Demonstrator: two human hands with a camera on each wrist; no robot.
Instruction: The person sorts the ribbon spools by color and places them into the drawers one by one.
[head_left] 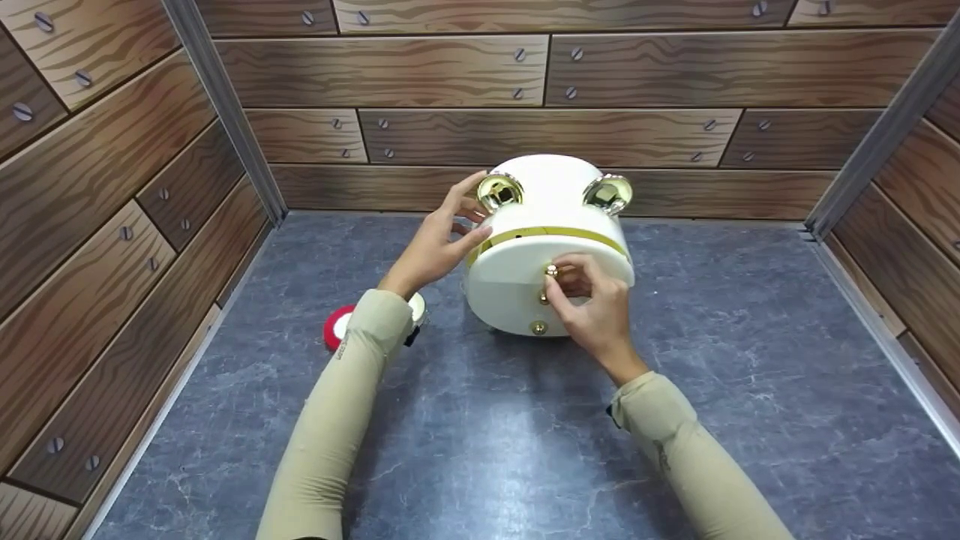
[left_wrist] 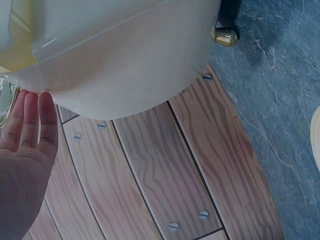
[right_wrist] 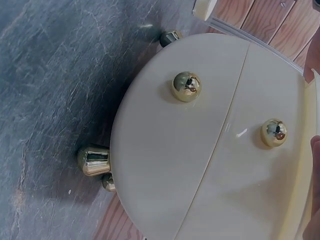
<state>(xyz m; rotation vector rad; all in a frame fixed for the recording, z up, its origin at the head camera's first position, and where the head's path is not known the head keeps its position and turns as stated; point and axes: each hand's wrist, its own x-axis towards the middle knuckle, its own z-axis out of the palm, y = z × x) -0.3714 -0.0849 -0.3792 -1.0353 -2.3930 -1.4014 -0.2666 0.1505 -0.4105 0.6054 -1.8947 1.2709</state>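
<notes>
A white, rounded box (head_left: 551,184) with gold trim stands on the floor, two shiny gold cup-shaped ears (head_left: 499,193) on top. Its front carries round gold knobs (right_wrist: 186,86) in a column. My right hand (head_left: 596,307) pinches the uppermost knob (head_left: 552,270) between thumb and fingers. Above the front panel (head_left: 499,281), a yellow-gold band (head_left: 555,231) shows along the top edge. My left hand (head_left: 439,240) rests with extended fingers against the box's left side by the left ear; in the left wrist view its fingertips (left_wrist: 47,100) touch the white side.
A red ring-shaped item with a white centre (head_left: 336,328) lies left of the box. Beside it, a pale round thing (head_left: 417,307) is partly covered by my left sleeve. Gold feet (right_wrist: 95,160) hold up the box. Wood-patterned walls (head_left: 397,71) enclose the blue-grey floor (head_left: 712,337).
</notes>
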